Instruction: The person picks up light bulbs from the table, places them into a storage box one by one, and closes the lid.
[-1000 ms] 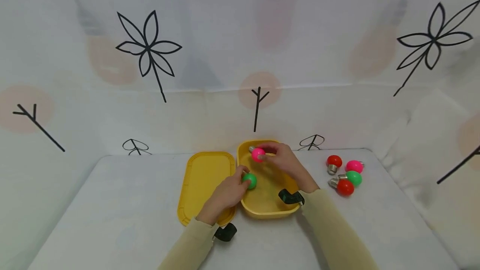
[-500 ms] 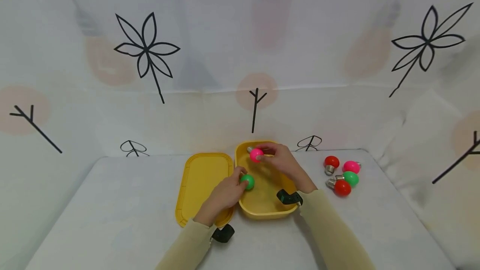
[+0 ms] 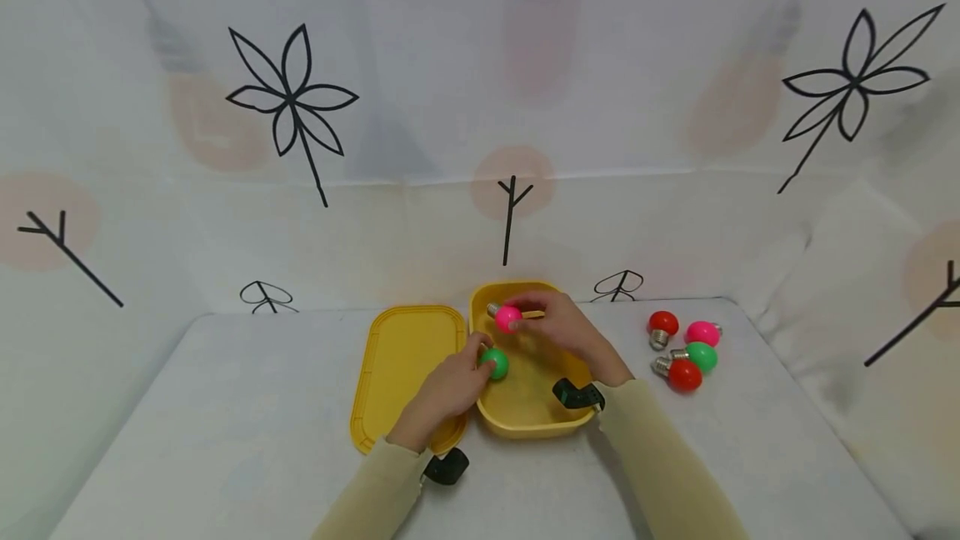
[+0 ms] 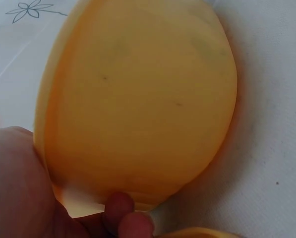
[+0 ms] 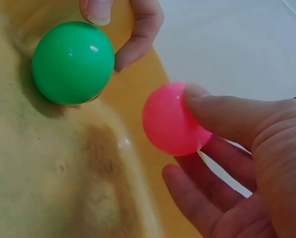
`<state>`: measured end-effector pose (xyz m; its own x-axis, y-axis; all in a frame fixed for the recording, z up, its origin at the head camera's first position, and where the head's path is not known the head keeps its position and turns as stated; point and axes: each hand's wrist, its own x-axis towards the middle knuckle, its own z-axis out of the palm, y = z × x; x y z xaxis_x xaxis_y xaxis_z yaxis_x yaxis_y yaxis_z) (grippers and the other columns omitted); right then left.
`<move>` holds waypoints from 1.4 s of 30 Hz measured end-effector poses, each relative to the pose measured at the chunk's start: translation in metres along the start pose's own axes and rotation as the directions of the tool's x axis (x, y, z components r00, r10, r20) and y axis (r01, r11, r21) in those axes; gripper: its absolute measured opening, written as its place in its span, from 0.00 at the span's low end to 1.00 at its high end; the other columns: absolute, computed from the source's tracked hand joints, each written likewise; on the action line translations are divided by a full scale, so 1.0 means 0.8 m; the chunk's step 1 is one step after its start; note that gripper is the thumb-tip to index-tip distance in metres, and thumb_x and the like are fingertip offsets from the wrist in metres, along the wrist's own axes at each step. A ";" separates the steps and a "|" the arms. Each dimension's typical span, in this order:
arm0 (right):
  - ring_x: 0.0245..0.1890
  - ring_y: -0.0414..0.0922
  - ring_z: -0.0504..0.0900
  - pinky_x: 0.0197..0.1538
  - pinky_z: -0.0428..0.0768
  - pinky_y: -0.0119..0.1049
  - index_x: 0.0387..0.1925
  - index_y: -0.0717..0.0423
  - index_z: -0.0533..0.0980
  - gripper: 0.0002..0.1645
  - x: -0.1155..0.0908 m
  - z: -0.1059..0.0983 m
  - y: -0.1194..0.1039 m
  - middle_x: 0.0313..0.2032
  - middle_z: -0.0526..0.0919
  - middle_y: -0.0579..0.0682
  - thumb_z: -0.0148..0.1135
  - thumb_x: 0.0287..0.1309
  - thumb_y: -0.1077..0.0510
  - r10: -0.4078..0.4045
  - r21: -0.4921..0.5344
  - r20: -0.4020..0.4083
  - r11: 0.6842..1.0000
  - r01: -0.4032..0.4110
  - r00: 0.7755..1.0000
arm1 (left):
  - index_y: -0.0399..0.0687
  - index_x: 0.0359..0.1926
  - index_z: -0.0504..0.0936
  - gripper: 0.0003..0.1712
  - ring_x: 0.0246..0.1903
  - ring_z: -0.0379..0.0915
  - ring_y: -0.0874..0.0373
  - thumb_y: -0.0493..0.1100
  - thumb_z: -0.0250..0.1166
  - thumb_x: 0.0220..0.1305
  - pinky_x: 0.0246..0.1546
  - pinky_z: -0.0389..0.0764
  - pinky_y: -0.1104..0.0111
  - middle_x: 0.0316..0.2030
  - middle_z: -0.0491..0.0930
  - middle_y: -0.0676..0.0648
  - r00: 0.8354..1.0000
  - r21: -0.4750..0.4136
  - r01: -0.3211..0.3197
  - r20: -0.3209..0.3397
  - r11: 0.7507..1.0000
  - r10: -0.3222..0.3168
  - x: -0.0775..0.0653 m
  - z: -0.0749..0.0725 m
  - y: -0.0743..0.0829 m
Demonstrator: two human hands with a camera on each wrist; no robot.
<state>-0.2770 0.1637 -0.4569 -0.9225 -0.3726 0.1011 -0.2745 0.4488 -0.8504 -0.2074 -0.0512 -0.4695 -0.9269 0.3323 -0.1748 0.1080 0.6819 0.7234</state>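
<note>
With left hand (image 3: 450, 382), holding a green bulb (image 3: 496, 365) just inside the left edge of a yellow box (image 3: 528, 398), with fingers bent about it. With right hand (image 3: 566, 327), pinching a pink bulb (image 3: 507, 320) between thumb and fingers near the back left corner of the box, with metal base (image 3: 492, 309) aimed that way. Can see a yellow lid (image 3: 408, 373) lying flat on the white surface (image 3: 225, 407), just beside the box's left edge. Near the surface's right back corner, can also see a red bulb (image 3: 663, 323), a second pink bulb (image 3: 702, 333), a second green bulb (image 3: 702, 356) and another red bulb (image 3: 686, 376), lying close together.
</note>
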 end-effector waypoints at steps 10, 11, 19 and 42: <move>0.55 0.54 0.80 0.57 0.77 0.49 0.52 0.56 0.83 0.19 0.000 0.002 0.001 0.49 0.85 0.52 0.72 0.57 0.61 -0.031 -0.028 0.043 0.999 0.033 0.999 | 0.60 0.60 0.65 0.16 0.21 0.68 0.53 0.53 0.51 0.76 0.24 0.66 0.64 0.23 0.72 0.48 1.000 -0.007 -0.004 -0.002 1.000 0.004 -0.001 0.002 -0.001; 0.54 0.53 0.80 0.57 0.77 0.49 0.52 0.56 0.83 0.20 0.000 0.002 0.001 0.49 0.85 0.52 0.72 0.56 0.61 -0.035 -0.034 0.048 0.999 0.036 0.998 | 0.60 0.60 0.65 0.17 0.21 0.68 0.54 0.53 0.51 0.76 0.24 0.66 0.64 0.23 0.71 0.48 1.000 -0.008 -0.004 -0.004 1.000 0.004 -0.001 0.002 -0.001; 0.53 0.53 0.81 0.56 0.78 0.47 0.51 0.58 0.83 0.20 0.000 0.003 -0.002 0.48 0.85 0.52 0.73 0.56 0.61 -0.050 -0.085 0.086 0.995 0.057 0.995 | 0.59 0.61 0.65 0.18 0.20 0.67 0.53 0.53 0.51 0.76 0.23 0.66 0.64 0.21 0.69 0.48 1.000 -0.011 -0.003 -0.011 1.000 0.003 -0.004 0.002 -0.003; 0.53 0.54 0.81 0.57 0.77 0.51 0.52 0.61 0.82 0.20 -0.004 0.001 -0.003 0.48 0.86 0.54 0.72 0.56 0.64 -0.064 -0.118 0.119 0.990 0.079 0.991 | 0.59 0.61 0.65 0.17 0.19 0.66 0.53 0.53 0.51 0.76 0.22 0.65 0.63 0.20 0.67 0.48 1.000 -0.006 -0.013 -0.015 1.000 0.013 -0.004 0.002 0.000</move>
<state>-0.2732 0.1630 -0.4554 -0.8639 -0.4948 0.0934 -0.3762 0.5109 -0.7729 -0.2039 -0.0513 -0.4703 -0.9308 0.3308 -0.1555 0.1176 0.6738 0.7295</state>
